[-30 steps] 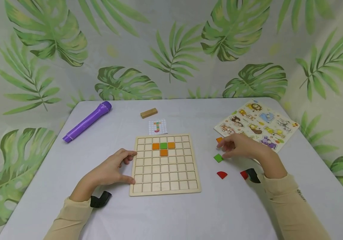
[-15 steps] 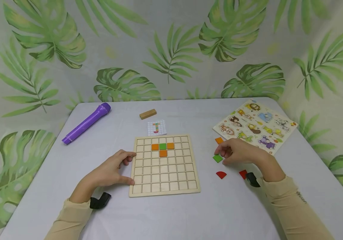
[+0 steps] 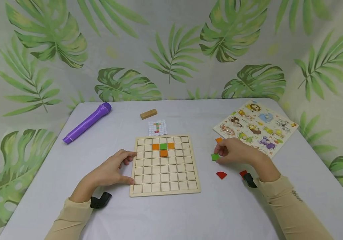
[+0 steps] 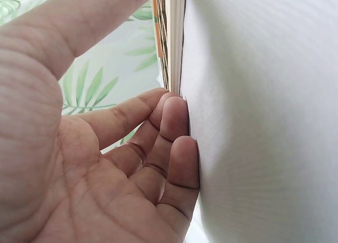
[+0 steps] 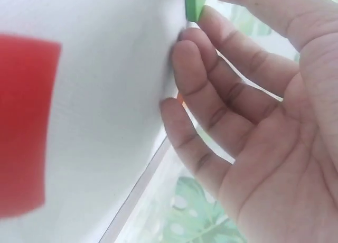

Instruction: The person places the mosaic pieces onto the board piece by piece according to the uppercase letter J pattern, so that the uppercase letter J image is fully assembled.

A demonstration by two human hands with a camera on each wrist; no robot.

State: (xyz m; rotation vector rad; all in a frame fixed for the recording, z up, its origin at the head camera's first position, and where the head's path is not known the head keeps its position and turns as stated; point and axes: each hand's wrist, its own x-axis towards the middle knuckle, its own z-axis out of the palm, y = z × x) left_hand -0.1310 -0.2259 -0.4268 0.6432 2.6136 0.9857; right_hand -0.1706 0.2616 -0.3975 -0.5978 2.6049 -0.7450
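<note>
My left hand (image 3: 110, 170) rests at the left edge of a wooden grid board (image 3: 175, 176), its thumb and index finger spread apart and touching that edge. In the left wrist view the other fingertips (image 4: 184, 161) are on the white cloth beside the board. On the board, three orange squares and one green square (image 3: 163, 146) form a T. My right hand (image 3: 237, 151) pinches a loose green square tile (image 3: 214, 157) between thumb and index finger, right of the board. An orange tile (image 3: 218, 140) lies just beyond it, partly hidden by the fingers.
A red quarter-round tile (image 3: 221, 175) and another red tile (image 3: 243, 173) lie near the right wrist. A pattern card (image 3: 157, 127) and a wooden block (image 3: 149, 114) sit behind the board. A purple toy microphone (image 3: 87, 123) lies at left, an animal puzzle board (image 3: 256, 125) at right.
My right hand has come from above the orange tile to the green tile, taken hold of it, and turned and shifted it slightly left. The left hand stays at the board's edge.
</note>
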